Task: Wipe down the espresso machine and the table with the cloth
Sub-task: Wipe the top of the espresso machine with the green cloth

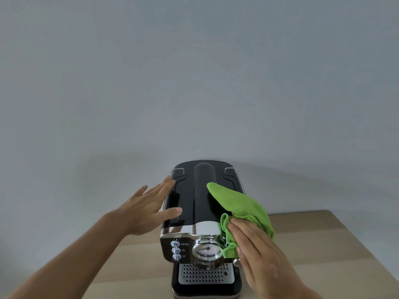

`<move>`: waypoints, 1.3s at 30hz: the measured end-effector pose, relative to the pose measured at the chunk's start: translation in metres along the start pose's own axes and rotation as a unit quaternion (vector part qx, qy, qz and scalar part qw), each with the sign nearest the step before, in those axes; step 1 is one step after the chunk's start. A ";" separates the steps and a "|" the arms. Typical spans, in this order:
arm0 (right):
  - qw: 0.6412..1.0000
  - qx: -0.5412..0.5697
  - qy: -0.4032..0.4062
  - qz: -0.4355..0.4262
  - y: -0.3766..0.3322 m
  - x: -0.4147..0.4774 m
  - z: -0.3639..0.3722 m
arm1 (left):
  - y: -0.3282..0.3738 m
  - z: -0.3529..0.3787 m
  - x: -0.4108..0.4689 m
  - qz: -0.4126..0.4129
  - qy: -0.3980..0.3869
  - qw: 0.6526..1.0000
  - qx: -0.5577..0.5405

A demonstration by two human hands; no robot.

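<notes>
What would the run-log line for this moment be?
left hand: rests on left edge of espresso machine | right hand: presses green cloth on top right

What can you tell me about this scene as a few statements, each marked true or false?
1. The green cloth lies on the right part of the espresso machine top. True.
2. The left hand holds the cloth. False: it is at the machine's left edge with straight fingers, and the right hand presses on the cloth.
3. The machine stands on a wooden table. True.
4. The cloth covers the round gauge. False: the gauge shows in full, beside the cloth's lower end.
5. A cup stands on the drip tray. False: nothing stands on the perforated tray.
</notes>
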State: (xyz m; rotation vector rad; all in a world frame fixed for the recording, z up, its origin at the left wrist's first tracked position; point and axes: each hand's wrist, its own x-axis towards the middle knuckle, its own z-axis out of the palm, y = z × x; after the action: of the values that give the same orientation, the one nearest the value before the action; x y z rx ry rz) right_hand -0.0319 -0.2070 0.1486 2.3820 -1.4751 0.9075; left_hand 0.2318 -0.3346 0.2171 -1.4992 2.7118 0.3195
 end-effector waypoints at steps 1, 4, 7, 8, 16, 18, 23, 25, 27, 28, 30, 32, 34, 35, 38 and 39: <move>1.000 0.008 0.014 0.007 0.001 -0.001 0.001 | 0.000 0.000 0.000 -0.001 -0.001 1.000 0.000; 0.997 0.038 0.040 0.048 -0.005 -0.001 0.005 | 0.001 -0.001 0.000 -0.002 -0.003 1.000 0.001; 0.998 0.033 0.027 0.050 -0.021 0.013 0.008 | 0.000 0.000 -0.002 -0.002 0.000 1.000 -0.011; 0.999 0.029 0.002 0.043 -0.025 0.021 0.009 | 0.000 0.000 -0.002 0.000 0.002 1.000 -0.014; 0.933 0.028 -0.352 0.068 -0.021 0.114 -0.013 | -0.001 0.001 0.000 0.002 0.000 1.000 -0.011; 0.921 0.006 -0.385 0.055 -0.017 0.137 -0.005 | 0.000 0.001 0.000 -0.002 0.002 1.000 -0.009; 0.901 0.017 -0.433 -0.032 -0.006 0.134 -0.006 | 0.001 0.002 -0.001 0.001 0.003 1.000 0.001; 0.893 0.040 -0.444 -0.055 -0.004 0.138 -0.009 | 0.000 0.002 -0.001 0.004 0.007 1.000 -0.005; 0.885 0.055 -0.457 -0.072 -0.005 0.153 -0.003 | -0.002 0.003 -0.001 0.006 0.008 1.000 -0.006; 0.879 0.062 -0.465 -0.084 -0.006 0.161 0.001 | -0.003 0.003 -0.001 0.006 0.008 1.000 -0.005; 0.868 0.083 -0.478 -0.108 -0.008 0.171 0.008 | -0.002 0.003 -0.001 0.004 0.006 1.000 -0.005; 0.862 0.103 -0.482 -0.119 -0.005 0.173 0.011 | -0.001 0.003 -0.001 0.007 0.007 1.000 -0.010; 0.864 0.083 -0.479 -0.127 -0.001 0.177 0.013 | -0.002 0.002 -0.001 0.009 0.008 1.000 -0.012; 0.867 0.061 -0.476 -0.133 0.000 0.181 0.014 | -0.002 0.002 -0.001 0.010 0.010 1.000 -0.008; 0.878 0.001 -0.460 -0.131 0.002 0.195 0.021 | -0.003 0.002 0.000 0.012 0.011 1.000 0.003; 0.882 -0.017 -0.455 -0.121 0.004 0.200 0.025 | -0.002 0.002 0.000 0.011 0.011 1.000 0.001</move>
State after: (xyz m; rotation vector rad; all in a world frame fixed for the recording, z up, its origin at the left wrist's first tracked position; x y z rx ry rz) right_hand 0.0379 -0.3692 0.2464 3.0280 -1.3068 -0.3880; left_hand 0.2334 -0.3353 0.2144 -1.4825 2.7462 0.3023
